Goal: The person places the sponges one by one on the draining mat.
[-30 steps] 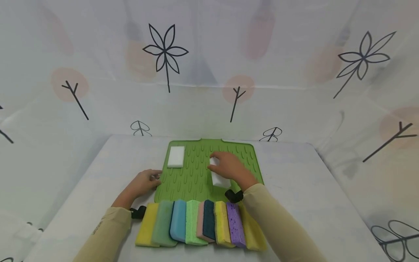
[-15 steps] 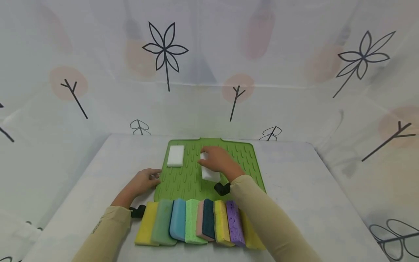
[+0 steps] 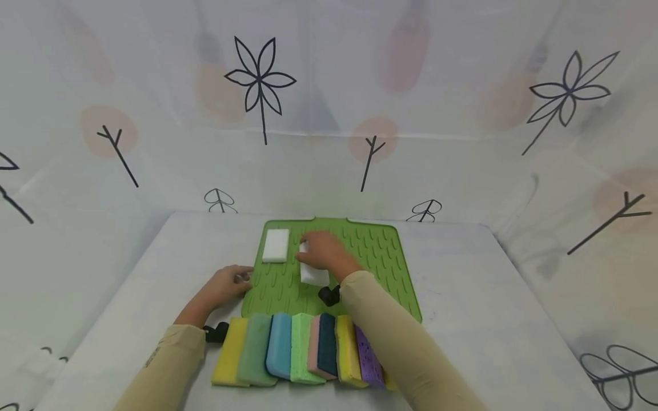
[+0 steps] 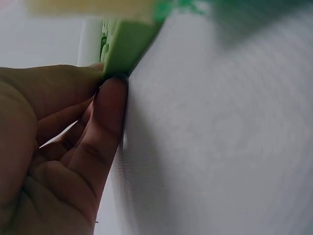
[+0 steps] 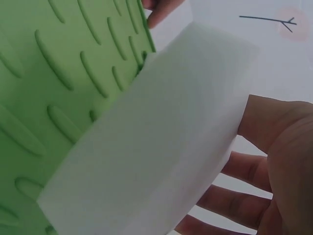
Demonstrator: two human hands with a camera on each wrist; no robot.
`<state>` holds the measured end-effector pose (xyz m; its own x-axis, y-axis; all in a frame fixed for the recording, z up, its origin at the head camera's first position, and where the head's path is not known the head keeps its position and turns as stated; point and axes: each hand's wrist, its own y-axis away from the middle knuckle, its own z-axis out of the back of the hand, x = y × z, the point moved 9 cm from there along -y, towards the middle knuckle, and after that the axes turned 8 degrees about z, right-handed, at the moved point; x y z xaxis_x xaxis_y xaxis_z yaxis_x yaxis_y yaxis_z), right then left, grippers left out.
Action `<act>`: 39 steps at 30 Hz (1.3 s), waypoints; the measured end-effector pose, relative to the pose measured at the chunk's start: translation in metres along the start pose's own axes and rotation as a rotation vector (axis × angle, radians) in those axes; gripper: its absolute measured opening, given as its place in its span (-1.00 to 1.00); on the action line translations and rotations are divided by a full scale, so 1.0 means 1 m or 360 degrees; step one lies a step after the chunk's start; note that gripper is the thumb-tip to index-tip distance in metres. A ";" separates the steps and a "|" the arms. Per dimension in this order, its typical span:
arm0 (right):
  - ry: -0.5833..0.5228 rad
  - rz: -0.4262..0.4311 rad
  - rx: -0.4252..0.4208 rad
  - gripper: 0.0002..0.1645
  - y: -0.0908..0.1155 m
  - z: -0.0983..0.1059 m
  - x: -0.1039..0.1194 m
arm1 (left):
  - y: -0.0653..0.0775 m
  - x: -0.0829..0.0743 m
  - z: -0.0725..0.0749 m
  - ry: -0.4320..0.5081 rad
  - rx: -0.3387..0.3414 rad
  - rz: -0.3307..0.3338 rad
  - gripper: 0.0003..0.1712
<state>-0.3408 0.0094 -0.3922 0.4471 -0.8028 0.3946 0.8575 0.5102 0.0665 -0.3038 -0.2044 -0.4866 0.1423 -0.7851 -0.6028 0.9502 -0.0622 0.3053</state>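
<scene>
White block (image 3: 315,277): shifted left over the mat (image 3: 372,265) since the earlier frame, tilted, clamped in the right hand (image 3: 325,252).
Sponges (image 3: 307,348): coloured row on the worktop (image 3: 462,297), along the mat's near edge, its right end behind the right sleeve (image 3: 401,337).
Left hand (image 3: 224,286): pinching the mat's left edge.
Mat: green, ridged.
Other block (image 3: 276,246): flat on the mat's far left corner.
Cloth (image 3: 313,177): flower-and-twig print, behind the worktop.

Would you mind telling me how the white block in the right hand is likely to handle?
The white block seems fairly stiff, jutting from the right hand without sagging. Probably light, given that fingertip hold; flat sides likely discourage rolling.
</scene>
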 end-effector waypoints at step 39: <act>0.0050 0.0053 0.0132 -0.42 -0.030 -0.045 0.054 | -0.001 0.001 0.001 0.0012 0.0010 -0.0035 -0.44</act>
<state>-0.3314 -0.0629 -0.4140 0.4836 -0.7936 0.3691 0.8187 0.5593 0.1299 -0.3051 -0.2057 -0.4863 0.1237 -0.7790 -0.6147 0.9514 -0.0829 0.2965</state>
